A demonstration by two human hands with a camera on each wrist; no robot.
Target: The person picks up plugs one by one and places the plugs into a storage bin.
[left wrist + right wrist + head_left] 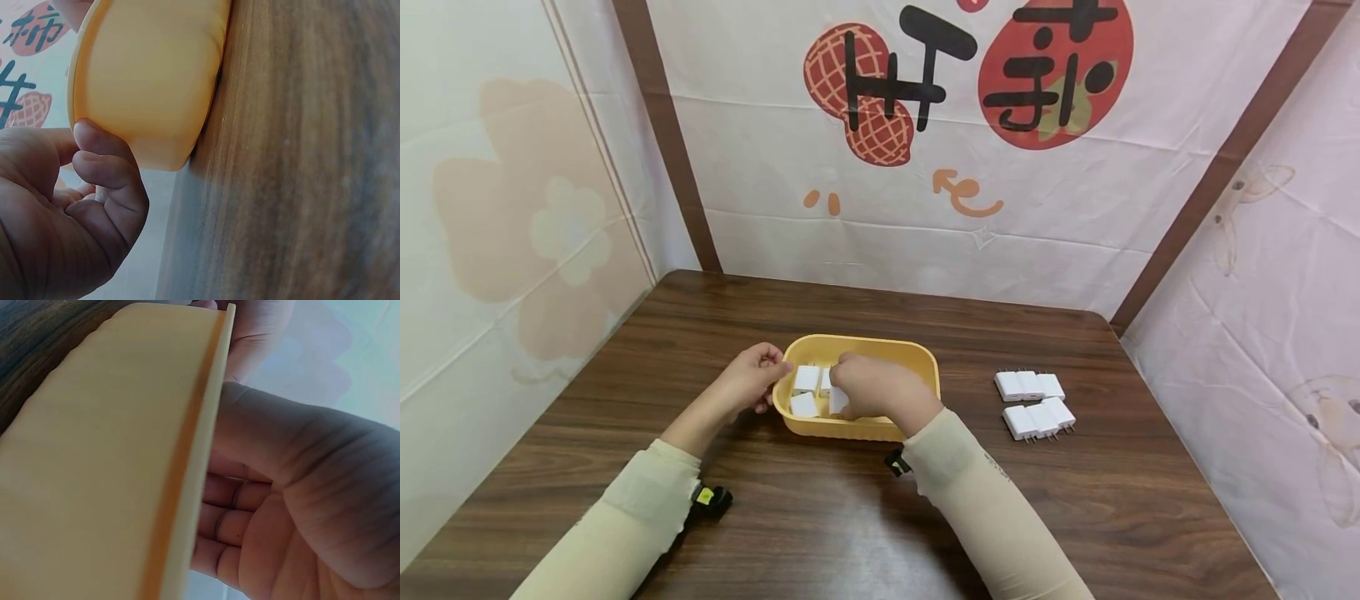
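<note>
A yellow plastic basket (917, 358) stands on the table, with a few white charger plugs (807, 378) at its left end. My left hand (749, 380) pinches the basket's left rim between thumb and fingers, as the left wrist view also shows. Inside the basket, my right hand (880, 387) holds a white charger plug (838, 401) close beside the others. In the right wrist view the basket wall (106, 444) hides the fingertips of the right hand (294, 487) and the plug.
To the right of the basket, several white charger plugs (1028, 385) lie in two rows on the brown wooden table (1120, 483). Printed cloth walls (737, 183) rise behind the table and at both sides.
</note>
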